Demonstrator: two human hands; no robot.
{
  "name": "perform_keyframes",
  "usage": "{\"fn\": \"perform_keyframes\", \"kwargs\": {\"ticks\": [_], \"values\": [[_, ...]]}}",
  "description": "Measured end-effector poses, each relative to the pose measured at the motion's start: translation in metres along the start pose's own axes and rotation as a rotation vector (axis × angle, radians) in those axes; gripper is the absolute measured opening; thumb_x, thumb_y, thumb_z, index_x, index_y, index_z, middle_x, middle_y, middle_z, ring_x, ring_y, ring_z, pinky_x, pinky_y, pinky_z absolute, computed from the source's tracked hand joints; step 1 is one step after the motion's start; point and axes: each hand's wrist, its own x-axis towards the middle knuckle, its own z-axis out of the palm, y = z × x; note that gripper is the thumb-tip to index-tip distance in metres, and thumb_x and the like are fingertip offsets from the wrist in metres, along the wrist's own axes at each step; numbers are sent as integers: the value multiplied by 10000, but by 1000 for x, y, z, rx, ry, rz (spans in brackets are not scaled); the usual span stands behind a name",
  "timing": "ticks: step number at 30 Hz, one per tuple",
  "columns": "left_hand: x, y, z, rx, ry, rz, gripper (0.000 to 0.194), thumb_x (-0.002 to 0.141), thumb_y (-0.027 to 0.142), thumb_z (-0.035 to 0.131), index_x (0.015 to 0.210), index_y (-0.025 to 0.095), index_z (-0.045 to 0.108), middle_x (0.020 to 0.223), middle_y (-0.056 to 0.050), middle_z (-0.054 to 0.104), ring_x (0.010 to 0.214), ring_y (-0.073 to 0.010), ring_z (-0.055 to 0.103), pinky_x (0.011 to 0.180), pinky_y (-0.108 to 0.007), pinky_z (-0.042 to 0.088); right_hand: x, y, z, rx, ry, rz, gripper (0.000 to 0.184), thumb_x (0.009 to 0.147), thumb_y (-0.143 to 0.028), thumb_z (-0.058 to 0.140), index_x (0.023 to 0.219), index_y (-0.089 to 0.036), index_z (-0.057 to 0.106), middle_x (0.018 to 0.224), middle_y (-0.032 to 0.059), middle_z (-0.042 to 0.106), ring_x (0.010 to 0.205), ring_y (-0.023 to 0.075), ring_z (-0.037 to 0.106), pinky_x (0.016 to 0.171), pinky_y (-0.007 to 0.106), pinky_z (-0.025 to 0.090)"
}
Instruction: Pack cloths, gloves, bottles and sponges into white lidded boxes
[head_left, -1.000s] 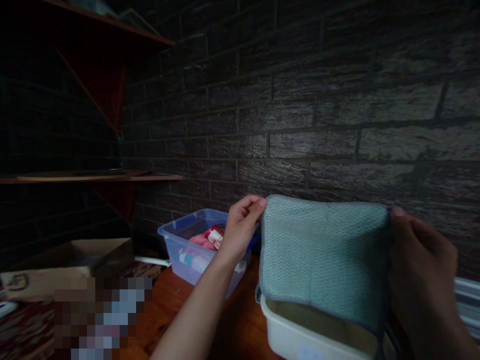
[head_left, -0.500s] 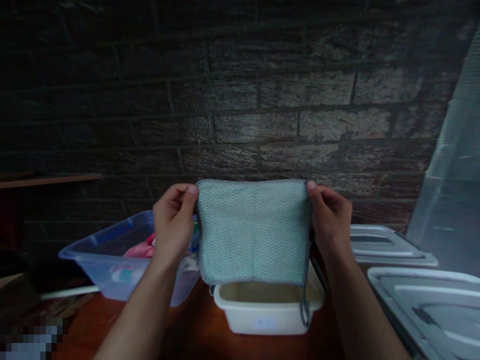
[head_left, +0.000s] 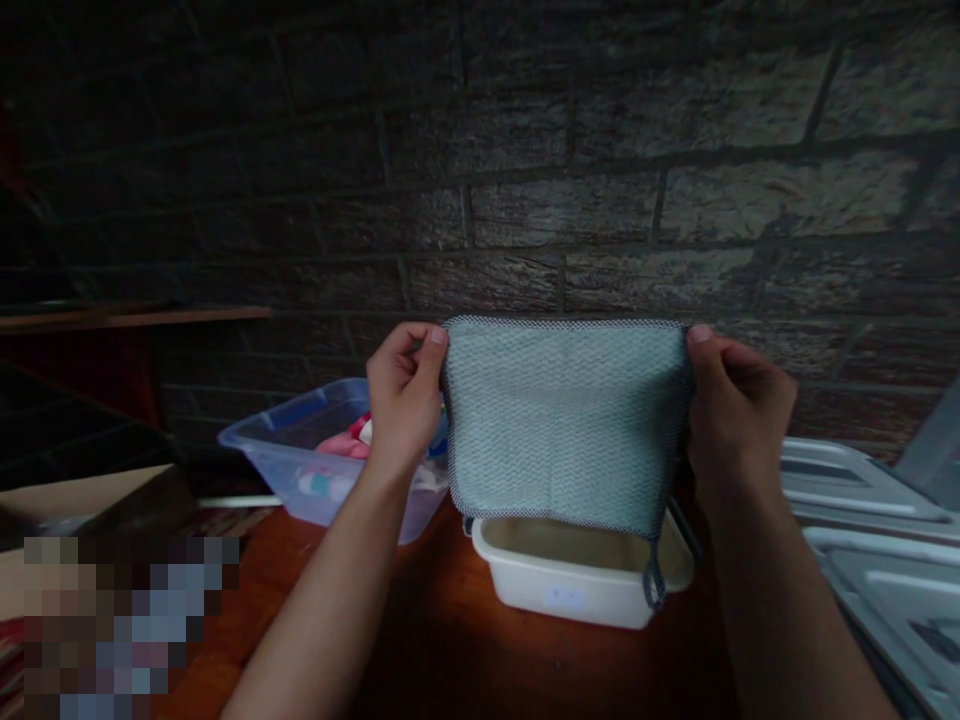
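A pale teal dishcloth [head_left: 562,425] with a dark checked border hangs spread between my two hands. My left hand [head_left: 405,385] pinches its upper left corner, thumb against fingers. At the upper right corner, my right hand [head_left: 739,405] grips the cloth the same way. A hanging loop dangles from the cloth's lower right corner, in front of a white plastic basin [head_left: 525,585]. The basin stands on the wooden table below, its back part hidden by the cloth.
Left of the basin stands a clear bluish plastic bin [head_left: 277,470] with pink items and a bottle inside. A cardboard box [head_left: 150,500] is farther left. Grey-white lids [head_left: 862,480] lie at the right. A dark brick wall [head_left: 525,220] rises behind; a shelf [head_left: 135,318] juts out at left.
The view swung right, then partly back left. Both hands keep hold of the dishcloth, which stays stretched and now appears higher in view, with more of the basin showing than a second ago.
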Motion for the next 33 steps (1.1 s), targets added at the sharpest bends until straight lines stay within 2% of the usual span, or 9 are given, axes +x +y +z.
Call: {"fn": "perform_keyframes", "kwargs": {"ticks": [6, 11, 15, 27, 33], "values": [[0, 0, 0, -7, 7, 30, 158, 920, 333, 685, 852, 192, 661, 587, 53, 437, 478, -80, 329, 435, -213, 215, 1, 3, 3, 13, 3, -36, 361, 892, -483, 678, 671, -198, 665, 605, -36, 422, 554, 127, 369, 550, 289, 272], [3, -3, -1, -2, 27, 45, 209, 923, 388, 686, 846, 194, 667, 589, 50, 419, 483, -82, 310, 430, -225, 196, 1, 1, 5, 1, -35, -80, 375, 927, -455, 633, 655, -197, 639, 603, -29, 433, 558, 134, 408, 561, 296, 300], [3, -1, -1, 12, 15, 43, 181, 928, 356, 680, 852, 193, 665, 611, 44, 438, 509, -86, 332, 448, -220, 216, -1, 1, 4, -11, -23, -64, 349, 922, -466, 643, 708, -194, 691, 611, -26, 468, 560, 134, 427, 563, 297, 304], [0, -4, -3, -103, -99, -127, 223, 931, 417, 657, 878, 202, 631, 618, 43, 465, 499, -93, 372, 457, -209, 256, -6, 3, -1, -42, 39, 65, 315, 863, -525, 710, 827, -216, 759, 687, -16, 533, 617, 145, 440, 561, 292, 303], [0, -2, -4, -115, -111, -164, 215, 913, 403, 671, 860, 197, 639, 636, 37, 479, 518, -95, 407, 467, -198, 307, -4, 1, 0, -62, 70, -6, 338, 866, -502, 703, 766, -181, 734, 635, -33, 510, 584, 131, 435, 577, 285, 308]]}}
